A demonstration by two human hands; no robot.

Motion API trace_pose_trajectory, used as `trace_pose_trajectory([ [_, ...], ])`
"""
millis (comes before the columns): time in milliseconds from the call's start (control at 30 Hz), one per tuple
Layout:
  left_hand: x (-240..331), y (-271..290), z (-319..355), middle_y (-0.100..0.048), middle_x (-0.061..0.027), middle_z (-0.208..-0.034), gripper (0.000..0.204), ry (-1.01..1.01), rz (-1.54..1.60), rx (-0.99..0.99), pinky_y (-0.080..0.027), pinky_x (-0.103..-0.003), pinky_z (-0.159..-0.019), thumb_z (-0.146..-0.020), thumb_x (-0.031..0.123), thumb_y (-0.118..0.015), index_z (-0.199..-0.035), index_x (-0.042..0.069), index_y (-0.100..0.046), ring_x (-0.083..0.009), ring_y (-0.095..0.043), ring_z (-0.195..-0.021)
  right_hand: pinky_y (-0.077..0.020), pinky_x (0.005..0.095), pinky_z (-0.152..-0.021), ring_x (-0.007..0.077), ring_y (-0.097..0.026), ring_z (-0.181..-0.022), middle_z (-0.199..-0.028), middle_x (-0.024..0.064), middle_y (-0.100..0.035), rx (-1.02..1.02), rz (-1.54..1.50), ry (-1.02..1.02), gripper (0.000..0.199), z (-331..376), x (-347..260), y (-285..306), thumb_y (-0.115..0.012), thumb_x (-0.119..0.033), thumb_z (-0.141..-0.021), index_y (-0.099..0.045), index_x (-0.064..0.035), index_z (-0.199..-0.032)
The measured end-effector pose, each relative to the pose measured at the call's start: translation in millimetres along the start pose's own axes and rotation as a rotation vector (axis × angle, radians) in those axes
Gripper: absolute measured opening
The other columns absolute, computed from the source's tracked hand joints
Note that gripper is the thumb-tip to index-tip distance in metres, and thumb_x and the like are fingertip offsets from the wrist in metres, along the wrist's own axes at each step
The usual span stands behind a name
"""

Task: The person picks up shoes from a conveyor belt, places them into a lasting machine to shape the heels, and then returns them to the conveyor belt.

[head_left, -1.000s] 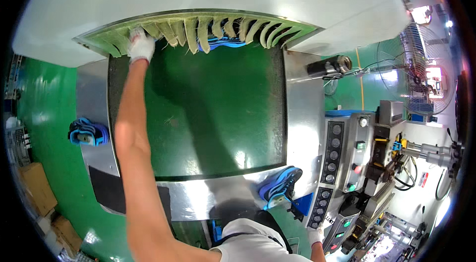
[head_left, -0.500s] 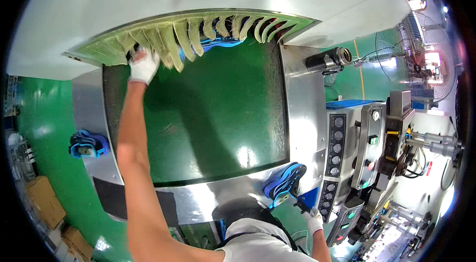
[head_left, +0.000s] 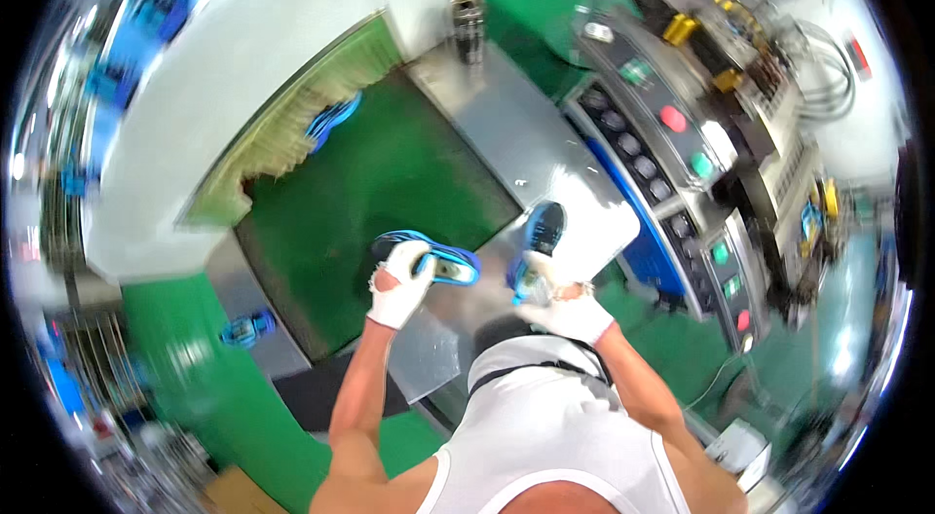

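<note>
My left hand [head_left: 397,285], in a white glove, grips a blue shoe [head_left: 429,257] with a pale insole over the near end of the green conveyor belt [head_left: 360,193]. My right hand [head_left: 563,305], also gloved, holds a second blue shoe [head_left: 538,246] above the steel side plate [head_left: 531,154]. Another blue shoe [head_left: 329,121] lies at the far end of the belt, under the strip curtain [head_left: 292,115] of the white tunnel [head_left: 214,76].
A control panel [head_left: 682,173] with round buttons stands to the right. A dark cylinder [head_left: 467,22] sits on the steel plate's far end. Blue shoes [head_left: 243,327] rest on a ledge at the left, above green floor [head_left: 185,358].
The view has swung and tilted. My left hand has come back from the strip curtain and now holds a blue shoe; my right hand has lifted the shoe from the steel plate.
</note>
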State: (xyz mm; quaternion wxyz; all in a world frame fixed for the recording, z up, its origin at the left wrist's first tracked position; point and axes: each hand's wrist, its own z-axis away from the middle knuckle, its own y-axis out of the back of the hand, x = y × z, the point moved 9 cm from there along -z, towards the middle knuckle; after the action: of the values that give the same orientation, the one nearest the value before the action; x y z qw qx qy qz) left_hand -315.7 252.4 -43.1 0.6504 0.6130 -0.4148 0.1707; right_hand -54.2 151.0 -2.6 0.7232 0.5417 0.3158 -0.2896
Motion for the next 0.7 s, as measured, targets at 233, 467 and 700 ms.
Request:
trace_pose_trajectory([
  [233, 339, -125, -53, -0.071, -0.016, -0.117, 0.03, -0.869, 0.028, -0.424, -0.057, -0.039, -0.091, -0.083, 0.007, -0.079, -0.111, 0.003, -0.069, -0.0331, -0.07, -0.108, -0.0514, 0.0451, -0.098, 0.0395, -0.061, -0.119, -0.128, 0.0247, -0.06, 0.631, -0.175, 0.137, 0.063, 58, 30, 134, -0.077, -0.024, -0.081, -0.051, -0.0015, -0.134],
  [467, 600, -202, -58, -0.062, -0.02, -0.135, 0.053, -1.208, 0.279, -0.26, -0.05, -0.042, -0.105, -0.081, -0.007, -0.072, -0.132, 0.001, -0.06, -0.0329, -0.065, -0.12, -0.0563, 0.0328, -0.082, 0.0179, -0.068, -0.096, -0.114, 0.0122, -0.07, 0.901, -1.276, -0.114, 0.057, 279, 136, 238, -0.082, -0.021, -0.084, -0.061, 0.0078, -0.128],
  [700, 669, -481, -88, -0.058, -0.0164, -0.137, 0.05, -0.76, 0.489, -0.634, -0.047, -0.038, -0.108, -0.098, 0.01, -0.066, -0.144, 0.001, -0.048, -0.0251, -0.061, -0.125, -0.054, 0.0319, -0.061, 0.0156, -0.066, -0.073, -0.088, 0.0052, -0.066, 1.643, -1.658, -0.158, 0.013, 458, 210, 225, -0.074, -0.007, -0.082, -0.066, 0.0006, -0.09],
])
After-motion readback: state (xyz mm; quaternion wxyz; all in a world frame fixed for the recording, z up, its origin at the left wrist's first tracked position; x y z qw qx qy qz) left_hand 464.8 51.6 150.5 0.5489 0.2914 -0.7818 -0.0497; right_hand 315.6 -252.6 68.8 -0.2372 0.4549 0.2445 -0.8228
